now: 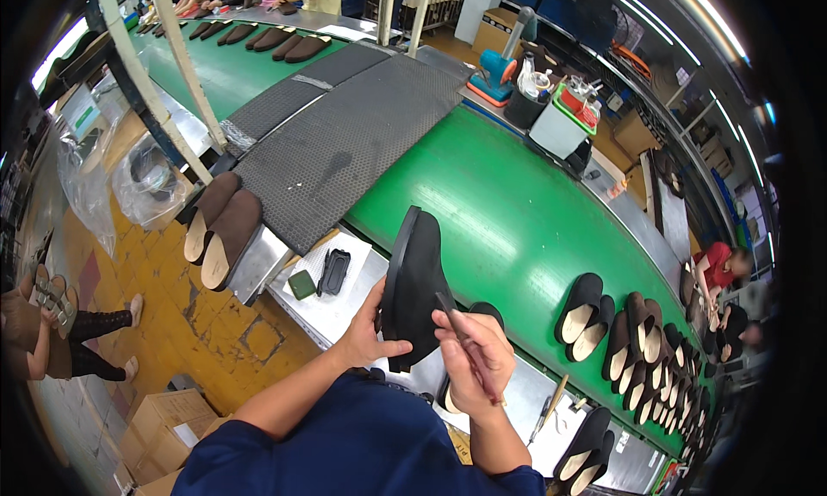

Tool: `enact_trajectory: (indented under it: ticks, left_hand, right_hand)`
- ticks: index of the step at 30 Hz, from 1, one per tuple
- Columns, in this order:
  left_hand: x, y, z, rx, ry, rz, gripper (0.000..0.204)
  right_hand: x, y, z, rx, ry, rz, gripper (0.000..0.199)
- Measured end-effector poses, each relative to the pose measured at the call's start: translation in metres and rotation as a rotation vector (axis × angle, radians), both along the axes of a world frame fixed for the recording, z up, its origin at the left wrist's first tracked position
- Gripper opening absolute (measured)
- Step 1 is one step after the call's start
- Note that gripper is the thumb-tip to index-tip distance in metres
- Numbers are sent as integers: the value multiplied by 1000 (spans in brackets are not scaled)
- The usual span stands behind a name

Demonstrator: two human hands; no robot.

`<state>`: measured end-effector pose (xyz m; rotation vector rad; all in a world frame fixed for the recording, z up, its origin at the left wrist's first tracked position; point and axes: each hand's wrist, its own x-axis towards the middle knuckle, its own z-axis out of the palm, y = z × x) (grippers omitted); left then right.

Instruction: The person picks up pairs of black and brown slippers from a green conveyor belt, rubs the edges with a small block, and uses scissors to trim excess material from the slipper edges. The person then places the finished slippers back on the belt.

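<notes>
A black clog [417, 276] stands nearly upright in my left hand [365, 330], sole toward the left and toe up. My left fingers are closed around its heel end. In my right hand [479, 358] is a slim tool [465, 334] with a flat dark tip and a reddish-brown handle; its exact kind is unclear. The tip lies against or very close to the clog's upper. Behind my right hand part of another black clog [488, 311] shows, mostly hidden. A green square block [302, 285] and a small black open case [334, 272] lie on white paper beyond my left hand.
A green conveyor belt [482, 212] runs past the metal bench, with a dark textured mat [332, 147] across it. Brown clogs [233, 237] sit at the left; several pairs of clogs [637, 336] line the right. Pliers [546, 417] lie nearby. Other people work farther off.
</notes>
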<state>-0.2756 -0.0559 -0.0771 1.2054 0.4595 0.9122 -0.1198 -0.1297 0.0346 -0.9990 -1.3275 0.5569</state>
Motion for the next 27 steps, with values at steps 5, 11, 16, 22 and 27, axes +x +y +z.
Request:
enact_trajectory:
  ticks: [5, 11, 16, 22, 27]
  left_hand:
    - [3, -7, -1, 196, 90, -8, 117]
    - [5, -11, 0, 257, 113, -41, 121]
    - [6, -10, -2, 438, 185, -23, 124]
    - [6, -10, -11, 521, 150, 68, 127]
    - [3, -4, -5, 650, 237, 227, 123]
  right_hand:
    - [-5, 1, 9, 162, -202, -137, 28]
    - [-7, 2, 15, 250, -249, -164, 28]
    - [-11, -2, 19, 209, -268, -195, 23]
    - [-9, -3, 29, 185, -339, -266, 25]
    - [-10, -9, 29, 184, -410, -259, 30]
